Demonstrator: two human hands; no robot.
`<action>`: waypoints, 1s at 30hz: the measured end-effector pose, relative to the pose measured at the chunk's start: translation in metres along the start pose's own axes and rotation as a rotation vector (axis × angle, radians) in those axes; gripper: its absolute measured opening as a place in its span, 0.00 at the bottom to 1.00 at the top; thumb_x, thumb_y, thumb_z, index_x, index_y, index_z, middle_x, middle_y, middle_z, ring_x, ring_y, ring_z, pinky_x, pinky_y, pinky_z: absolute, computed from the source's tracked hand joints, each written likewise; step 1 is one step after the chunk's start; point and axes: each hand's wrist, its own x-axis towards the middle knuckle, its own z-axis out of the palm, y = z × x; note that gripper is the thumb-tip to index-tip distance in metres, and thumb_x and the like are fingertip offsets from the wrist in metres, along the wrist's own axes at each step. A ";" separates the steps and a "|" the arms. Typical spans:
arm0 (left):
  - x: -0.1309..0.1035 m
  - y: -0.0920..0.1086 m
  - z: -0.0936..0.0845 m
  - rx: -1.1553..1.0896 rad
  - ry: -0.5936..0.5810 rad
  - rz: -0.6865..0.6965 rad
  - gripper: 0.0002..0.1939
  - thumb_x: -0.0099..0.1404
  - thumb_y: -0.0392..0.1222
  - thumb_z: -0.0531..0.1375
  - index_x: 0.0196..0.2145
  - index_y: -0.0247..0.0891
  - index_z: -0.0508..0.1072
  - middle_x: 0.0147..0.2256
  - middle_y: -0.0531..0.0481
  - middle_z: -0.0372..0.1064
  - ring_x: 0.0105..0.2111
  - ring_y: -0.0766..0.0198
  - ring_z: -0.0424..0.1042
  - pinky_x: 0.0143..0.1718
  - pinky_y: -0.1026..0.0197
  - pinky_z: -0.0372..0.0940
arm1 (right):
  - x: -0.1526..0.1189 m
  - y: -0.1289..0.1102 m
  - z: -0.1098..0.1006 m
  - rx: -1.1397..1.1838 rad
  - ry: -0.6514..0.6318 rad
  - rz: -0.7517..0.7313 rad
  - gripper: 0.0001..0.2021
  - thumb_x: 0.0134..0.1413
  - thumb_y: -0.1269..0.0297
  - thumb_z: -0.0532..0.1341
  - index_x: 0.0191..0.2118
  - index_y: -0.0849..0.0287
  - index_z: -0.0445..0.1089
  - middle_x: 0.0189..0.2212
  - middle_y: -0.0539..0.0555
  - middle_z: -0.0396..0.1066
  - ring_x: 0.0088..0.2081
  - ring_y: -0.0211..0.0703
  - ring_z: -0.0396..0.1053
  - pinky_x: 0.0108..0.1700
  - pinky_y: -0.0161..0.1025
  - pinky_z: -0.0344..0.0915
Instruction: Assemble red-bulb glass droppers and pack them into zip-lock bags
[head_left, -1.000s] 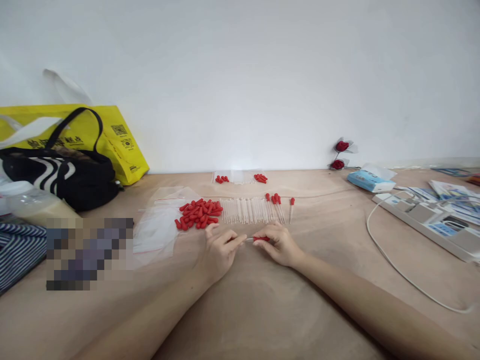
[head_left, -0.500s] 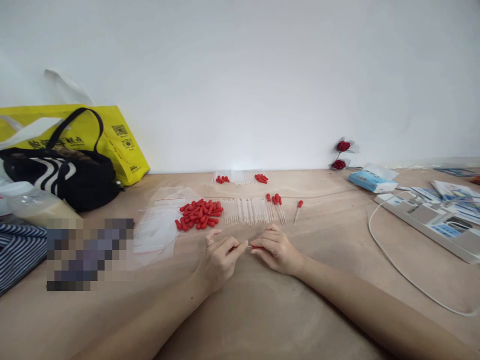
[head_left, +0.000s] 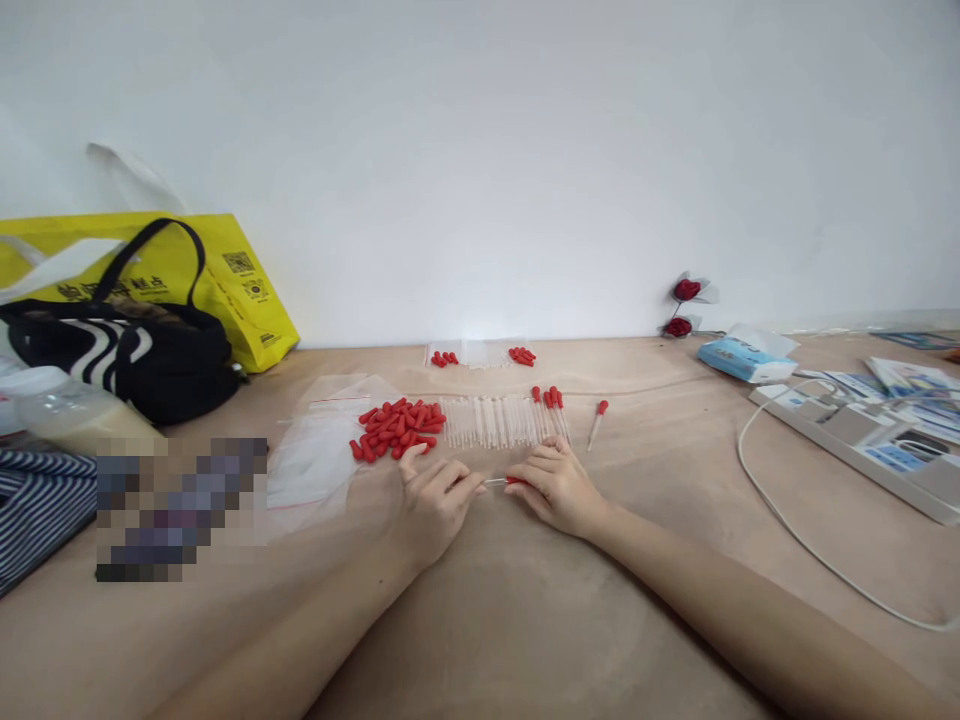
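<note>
My left hand (head_left: 439, 505) pinches one end of a thin clear tube (head_left: 495, 482). At its other end my right hand (head_left: 555, 488) is closed on a red rubber bulb (head_left: 513, 480), mostly hidden by the fingers. Behind my left hand lies a pile of red bulbs (head_left: 397, 428). To its right is a row of clear tubes (head_left: 491, 420). Several droppers with red bulbs (head_left: 553, 398) lie at the row's right end, and a single dropper (head_left: 598, 424) is a little apart from them.
Clear plastic bags (head_left: 319, 455) lie left of the pile. Farther back is another bag (head_left: 480, 353) with red bulbs. A yellow bag (head_left: 259, 300) and black bag (head_left: 165, 365) stand left. Tissues (head_left: 742, 358) and a power strip (head_left: 862, 450) with its cable are right.
My hands have moved slightly apart, so more of the clear tube shows between them. Both have shifted a little away from me.
</note>
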 end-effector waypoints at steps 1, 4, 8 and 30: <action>-0.001 0.001 0.000 -0.002 0.001 -0.007 0.09 0.62 0.39 0.53 0.28 0.42 0.72 0.22 0.57 0.68 0.23 0.70 0.65 0.51 0.50 0.44 | 0.000 -0.002 0.000 0.008 0.002 -0.018 0.10 0.57 0.63 0.52 0.35 0.59 0.69 0.25 0.53 0.71 0.29 0.39 0.64 0.39 0.42 0.52; -0.003 0.005 -0.001 -0.016 0.009 -0.015 0.10 0.63 0.39 0.53 0.27 0.42 0.72 0.20 0.57 0.67 0.22 0.71 0.64 0.50 0.51 0.45 | 0.001 -0.006 0.000 0.058 0.016 -0.077 0.09 0.57 0.64 0.51 0.35 0.59 0.68 0.24 0.53 0.70 0.29 0.39 0.63 0.38 0.41 0.53; -0.005 0.008 -0.001 -0.020 0.018 -0.015 0.11 0.63 0.38 0.53 0.27 0.42 0.72 0.19 0.58 0.66 0.21 0.72 0.63 0.49 0.52 0.45 | 0.000 -0.007 0.001 0.112 0.018 -0.091 0.09 0.57 0.64 0.51 0.35 0.59 0.67 0.25 0.53 0.70 0.29 0.39 0.63 0.37 0.40 0.54; -0.001 0.007 0.001 -0.061 0.014 -0.047 0.09 0.62 0.39 0.53 0.28 0.43 0.73 0.20 0.57 0.67 0.22 0.71 0.65 0.49 0.50 0.43 | 0.003 -0.001 0.003 0.304 0.087 0.014 0.09 0.54 0.61 0.55 0.37 0.56 0.70 0.27 0.54 0.72 0.30 0.41 0.66 0.37 0.42 0.60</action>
